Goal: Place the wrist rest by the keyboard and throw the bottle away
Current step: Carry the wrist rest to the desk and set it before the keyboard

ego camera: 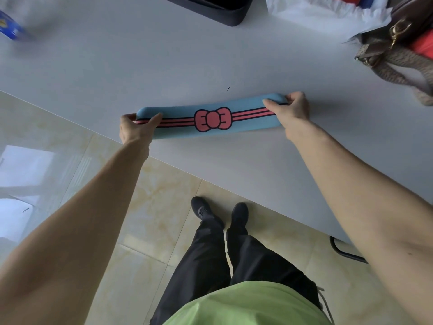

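Note:
A long blue wrist rest [182, 131] with pink stripes and a pink bow lies across the white table [164, 62], close to its front edge. My left hand [136, 129] grips its left end, thumb on top. At the opposite end my right hand [289, 111] pinches the wrist rest the same way. A blurred blue-labelled object [10, 25] at the far left edge may be the bottle; I cannot tell. No keyboard is clearly in view.
A dark rimmed object [220, 8] sits at the table's far edge. White crumpled plastic [323, 12] and a brown patterned handbag [398, 50] crowd the back right. Below are the tiled floor [145, 202], my legs and a black chair base [344, 252].

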